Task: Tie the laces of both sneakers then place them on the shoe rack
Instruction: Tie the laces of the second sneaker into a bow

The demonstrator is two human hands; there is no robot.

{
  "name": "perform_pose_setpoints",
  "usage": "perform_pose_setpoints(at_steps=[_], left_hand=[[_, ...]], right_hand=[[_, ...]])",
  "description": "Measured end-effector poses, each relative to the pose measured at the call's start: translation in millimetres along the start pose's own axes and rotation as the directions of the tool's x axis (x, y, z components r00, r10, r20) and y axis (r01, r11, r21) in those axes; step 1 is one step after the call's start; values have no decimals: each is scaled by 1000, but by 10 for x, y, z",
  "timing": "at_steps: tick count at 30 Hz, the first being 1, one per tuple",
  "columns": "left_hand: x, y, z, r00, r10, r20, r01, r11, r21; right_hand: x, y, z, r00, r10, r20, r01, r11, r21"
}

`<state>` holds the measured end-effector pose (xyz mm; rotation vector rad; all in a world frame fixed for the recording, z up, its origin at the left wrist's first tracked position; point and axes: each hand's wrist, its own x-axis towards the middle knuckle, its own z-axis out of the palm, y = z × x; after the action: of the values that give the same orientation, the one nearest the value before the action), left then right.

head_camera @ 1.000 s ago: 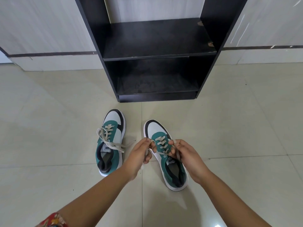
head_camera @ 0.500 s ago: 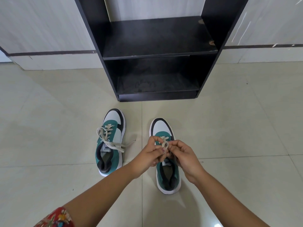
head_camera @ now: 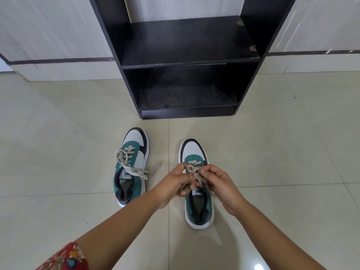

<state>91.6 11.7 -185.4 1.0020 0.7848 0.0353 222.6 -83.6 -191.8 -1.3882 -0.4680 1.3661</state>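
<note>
Two teal, white and black sneakers stand on the tiled floor, toes toward the rack. The left sneaker [head_camera: 132,164] has its beige laces in a loose bow that spills over its sides. Over the right sneaker [head_camera: 196,191] my left hand [head_camera: 173,184] and my right hand [head_camera: 220,184] meet, each pinching the beige laces [head_camera: 192,169], which form small loops between my fingertips. My hands hide the middle of that shoe. The black shoe rack [head_camera: 187,61] stands just beyond the sneakers, both its shelves bare.
Pale floor tiles [head_camera: 272,152] spread to both sides of the sneakers. A light wall with a dark stripe [head_camera: 58,60] runs behind the rack. A red patterned sleeve [head_camera: 64,258] shows at the bottom left.
My hands came together from either side of the right sneaker's laces and now hold loops over its tongue. The right sneaker turned straighter, toe toward the rack. The left sneaker stayed put.
</note>
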Motion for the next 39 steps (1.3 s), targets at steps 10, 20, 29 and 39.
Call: perform_pose_setpoints(at_steps=[10,20,29,39], left_hand=[[40,-24,-74,932,297,-206,-134,814,566],[67,-101,-167,628,642,441,-340,-283,897],[59,124,-51,946,-138,-295,173,980,96],[28,81,-31,945,-148,-292,125,988,-96]], right_hand=[[55,2,-1,984,101,-149,-94,994,52],[122,-104,-15,979,200,-49,-203,977,-59],[-22,69,0,965,-226,-135,149,892,-427],[-78,110,-28,946,-276,-169,137,814,-565]])
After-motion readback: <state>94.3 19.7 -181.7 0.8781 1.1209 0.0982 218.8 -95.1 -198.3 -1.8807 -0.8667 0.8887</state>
